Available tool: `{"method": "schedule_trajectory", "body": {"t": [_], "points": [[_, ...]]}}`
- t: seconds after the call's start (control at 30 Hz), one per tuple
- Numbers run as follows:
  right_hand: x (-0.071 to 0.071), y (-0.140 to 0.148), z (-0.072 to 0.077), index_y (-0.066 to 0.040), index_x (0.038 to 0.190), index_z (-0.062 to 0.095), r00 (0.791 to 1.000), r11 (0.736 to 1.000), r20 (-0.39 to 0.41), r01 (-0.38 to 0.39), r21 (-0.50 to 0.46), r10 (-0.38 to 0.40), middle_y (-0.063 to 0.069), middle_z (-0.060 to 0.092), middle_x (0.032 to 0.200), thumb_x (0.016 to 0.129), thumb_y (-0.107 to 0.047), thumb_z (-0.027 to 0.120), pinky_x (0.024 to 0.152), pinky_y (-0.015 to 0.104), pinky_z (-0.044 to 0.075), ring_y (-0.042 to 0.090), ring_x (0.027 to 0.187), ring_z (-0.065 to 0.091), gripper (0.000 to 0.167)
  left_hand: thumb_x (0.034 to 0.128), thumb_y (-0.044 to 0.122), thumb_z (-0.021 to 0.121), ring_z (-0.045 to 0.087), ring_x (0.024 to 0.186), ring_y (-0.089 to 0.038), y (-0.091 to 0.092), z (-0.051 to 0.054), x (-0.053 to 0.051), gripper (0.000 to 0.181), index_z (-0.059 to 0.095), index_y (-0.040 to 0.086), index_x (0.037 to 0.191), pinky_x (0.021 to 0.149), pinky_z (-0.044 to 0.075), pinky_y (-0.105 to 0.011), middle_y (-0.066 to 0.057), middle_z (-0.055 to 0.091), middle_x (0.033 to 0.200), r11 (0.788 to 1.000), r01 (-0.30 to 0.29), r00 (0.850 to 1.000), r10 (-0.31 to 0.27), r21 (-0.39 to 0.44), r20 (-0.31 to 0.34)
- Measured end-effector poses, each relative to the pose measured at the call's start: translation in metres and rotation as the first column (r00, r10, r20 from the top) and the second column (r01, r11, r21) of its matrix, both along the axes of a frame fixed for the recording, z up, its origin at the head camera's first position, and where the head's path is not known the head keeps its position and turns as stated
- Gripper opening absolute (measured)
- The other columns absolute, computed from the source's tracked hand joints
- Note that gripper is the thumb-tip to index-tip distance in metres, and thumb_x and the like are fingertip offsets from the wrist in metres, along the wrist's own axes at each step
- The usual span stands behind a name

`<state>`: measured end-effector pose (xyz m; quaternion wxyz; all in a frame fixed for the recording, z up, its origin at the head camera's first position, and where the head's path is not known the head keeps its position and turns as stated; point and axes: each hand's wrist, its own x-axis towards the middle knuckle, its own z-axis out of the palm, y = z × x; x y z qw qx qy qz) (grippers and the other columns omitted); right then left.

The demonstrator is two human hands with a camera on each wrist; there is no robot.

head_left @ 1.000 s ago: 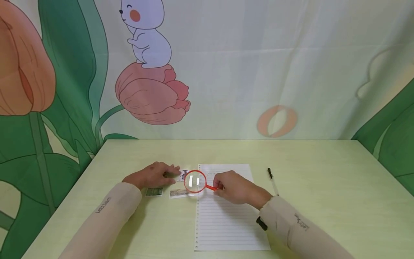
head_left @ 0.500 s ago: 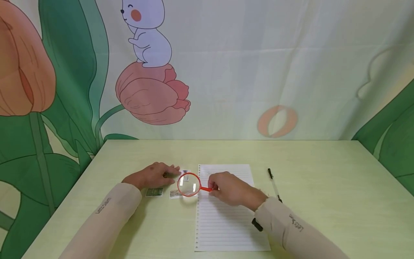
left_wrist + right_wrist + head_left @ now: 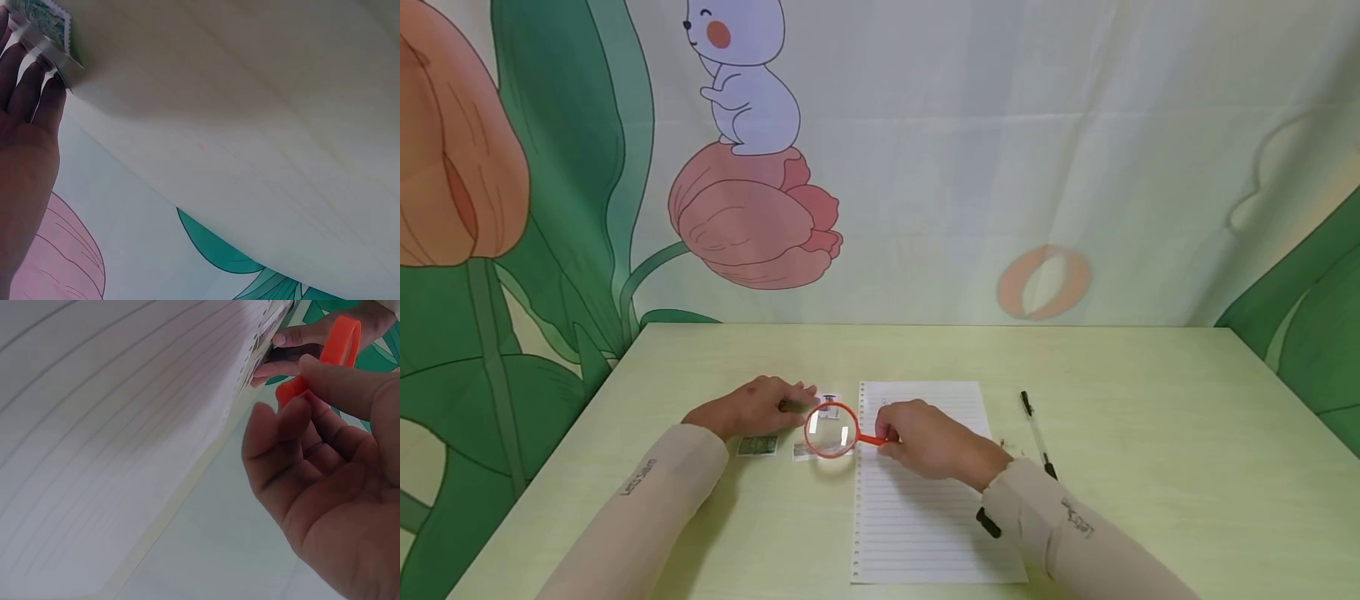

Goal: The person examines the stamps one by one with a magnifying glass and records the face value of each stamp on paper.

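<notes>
Red-rimmed lens [image 3: 831, 430], handle [image 3: 870, 439] pinched in right hand [image 3: 925, 437], left hand [image 3: 754, 406] spread beside small cards [image 3: 757, 446]

Head view high, forward and down; wrist views close (magnifier [image 3: 831, 430] common to head and right wrist)

Table: the pale yellow-green top [image 3: 1150, 417] has faint wood-like streaks and a straight far edge.
Paper: a lined white sheet [image 3: 925, 533] lies lengthwise, punched holes down its left side, faint writing near its far left corner.
Pen: a clear-barrelled pen [image 3: 1037, 433] with black ends lies slanted, right of the sheet.
Green picture: a small dark-green card [image 3: 757, 446] with a toothed edge lies farthest left.
Pale picture: a wider card [image 3: 802, 452] lies between it and the sheet.
Far picture: a white card [image 3: 830, 398] with a dark figure lies beyond the pale one.
</notes>
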<state>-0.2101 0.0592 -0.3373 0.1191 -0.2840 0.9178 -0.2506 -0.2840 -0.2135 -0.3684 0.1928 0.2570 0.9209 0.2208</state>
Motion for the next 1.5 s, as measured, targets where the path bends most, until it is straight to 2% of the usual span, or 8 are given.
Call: {"method": "schedule_trajectory", "body": {"t": [0.23,0.47,0.57,0.67,1.17,1.5], "points": [[-0.006,-0.006,-0.003,-0.007,0.089,0.064,0.999,0.999,-0.039,-0.013,0.033,0.014,-0.003,0.057,0.075,0.091,-0.002,0.071,0.064,0.027,0.044,0.014,0.068,0.049,0.009,0.0979,0.015,0.065,0.032,0.145,-0.034,0.000,0.000,0.000,0.041,0.061,0.010,0.139,0.116,0.028,-0.050,-0.009,0.047,0.150,1.000,0.000,1.000,0.000,0.014,0.007],[-0.014,-0.012,-0.007,-0.007,0.088,0.065,0.995,0.993,-0.095,-0.027,0.113,0.038,-0.003,0.058,0.076,0.092,-0.001,0.068,0.069,0.028,0.046,0.015,0.072,0.050,0.008,0.0982,0.012,0.064,0.033,0.144,-0.035,-0.001,0.000,0.000,0.039,0.062,0.010,0.137,0.116,0.029,-0.050,-0.010,0.048,0.149,0.999,0.022,1.000,-0.022,0.030,-0.004],[-0.018,-0.016,-0.008,-0.006,0.089,0.066,0.995,0.988,-0.097,-0.021,0.156,0.037,-0.002,0.058,0.077,0.092,-0.002,0.068,0.070,0.029,0.047,0.015,0.073,0.051,0.005,0.0988,0.013,0.063,0.033,0.144,-0.035,-0.001,0.001,0.000,0.037,0.064,0.013,0.136,0.116,0.029,-0.049,-0.009,0.048,0.149,0.999,0.030,1.000,-0.030,0.031,-0.008],[-0.021,-0.018,-0.008,-0.006,0.091,0.067,0.996,0.983,-0.086,-0.012,0.183,0.028,-0.002,0.058,0.078,0.093,-0.003,0.068,0.071,0.029,0.048,0.015,0.073,0.051,0.003,0.0995,0.013,0.062,0.032,0.145,-0.034,0.000,0.002,0.001,0.036,0.065,0.015,0.136,0.116,0.028,-0.049,-0.009,0.047,0.150,1.000,0.013,1.000,-0.013,0.021,0.004],[-0.022,-0.022,-0.010,-0.007,0.087,0.065,0.994,0.982,-0.110,0.003,0.187,0.018,-0.002,0.057,0.077,0.093,-0.001,0.066,0.071,0.029,0.048,0.016,0.073,0.052,0.009,0.0997,0.010,0.060,0.029,0.146,-0.033,0.005,0.004,0.002,0.037,0.064,0.016,0.136,0.117,0.026,-0.050,-0.007,0.044,0.152,0.999,-0.032,0.999,0.032,-0.022,0.029],[-0.022,-0.024,-0.012,-0.007,0.086,0.066,0.992,0.982,-0.127,0.004,0.191,0.021,-0.001,0.058,0.077,0.091,0.000,0.069,0.070,0.029,0.049,0.015,0.072,0.051,0.009,0.0996,0.007,0.059,0.030,0.146,-0.034,0.002,0.003,0.001,0.037,0.066,0.017,0.134,0.117,0.026,-0.050,-0.009,0.046,0.151,1.000,-0.011,0.999,0.011,0.017,0.032]]}}
